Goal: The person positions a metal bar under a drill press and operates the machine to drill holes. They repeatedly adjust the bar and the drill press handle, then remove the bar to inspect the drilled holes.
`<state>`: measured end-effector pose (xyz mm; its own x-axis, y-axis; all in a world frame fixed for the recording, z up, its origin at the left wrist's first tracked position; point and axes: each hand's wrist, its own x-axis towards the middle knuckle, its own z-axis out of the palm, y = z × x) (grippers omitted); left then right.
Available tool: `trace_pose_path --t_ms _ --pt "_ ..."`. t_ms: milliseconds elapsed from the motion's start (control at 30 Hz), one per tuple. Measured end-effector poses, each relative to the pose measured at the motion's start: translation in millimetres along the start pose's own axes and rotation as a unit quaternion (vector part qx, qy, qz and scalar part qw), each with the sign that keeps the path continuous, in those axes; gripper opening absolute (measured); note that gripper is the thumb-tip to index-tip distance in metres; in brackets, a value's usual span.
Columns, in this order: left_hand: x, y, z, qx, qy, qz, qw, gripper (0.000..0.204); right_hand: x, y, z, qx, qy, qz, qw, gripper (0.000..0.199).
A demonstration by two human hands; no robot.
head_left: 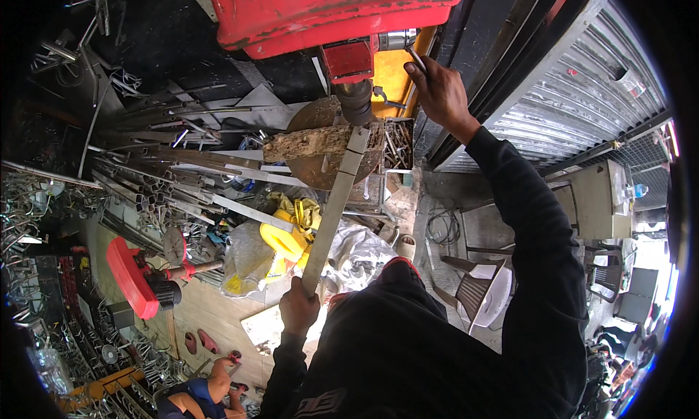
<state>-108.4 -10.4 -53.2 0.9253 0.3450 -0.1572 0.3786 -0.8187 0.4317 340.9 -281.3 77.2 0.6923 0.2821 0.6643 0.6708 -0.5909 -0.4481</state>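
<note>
My left hand (299,307) is closed round the near end of a long flat metal bar (333,200). The bar slants away from me, its far end lying on a worn wooden board (309,144) under the chuck of a red drill press (348,61). Dark lines cross the bar near that end. The board rests across the press's round table (314,173). My right hand (444,97) is closed on the feed lever (417,59) at the press's right side. The drill bit's tip and its contact with the bar cannot be made out.
Bundled metal tubes (156,190) jut in from the left. Yellow material and plastic sacks (244,255) lie below the table. Another red machine (132,277) stands left, near a crouching co-worker (200,397). A plastic chair (477,291) and corrugated shutter (561,91) are at right.
</note>
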Motion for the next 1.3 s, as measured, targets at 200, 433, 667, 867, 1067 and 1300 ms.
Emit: trace_pose_path --t_ms 200,433,667,867,1067,1300 --pt "0.4 0.9 -1.3 -0.007 -0.004 -0.002 1.0 0.036 -0.2 1.7 0.3 0.011 -0.006 -0.009 1.0 0.046" --pt "0.5 0.2 -1.4 -0.011 -0.005 -0.002 1.0 0.037 -0.2 1.9 0.9 0.009 0.0 -0.017 1.0 0.044" --pt "1.5 -0.2 -2.4 -0.013 -0.012 -0.009 1.0 0.038 0.1 -0.4 -0.6 0.004 -0.008 -0.008 1.0 0.043" --pt "0.8 -0.5 -2.1 -0.015 -0.012 -0.006 1.0 0.037 0.6 -3.2 -2.2 -0.011 -0.011 -0.004 1.0 0.044" --pt "1.3 0.7 -3.4 -0.026 -0.011 -0.003 1.0 0.036 0.4 -2.8 -1.8 -0.014 -0.008 -0.002 1.0 0.042" --pt "1.2 2.9 -6.9 -0.026 -0.024 -0.01 0.999 0.037 -0.6 -0.4 0.3 -0.004 -0.004 0.0 1.0 0.042"
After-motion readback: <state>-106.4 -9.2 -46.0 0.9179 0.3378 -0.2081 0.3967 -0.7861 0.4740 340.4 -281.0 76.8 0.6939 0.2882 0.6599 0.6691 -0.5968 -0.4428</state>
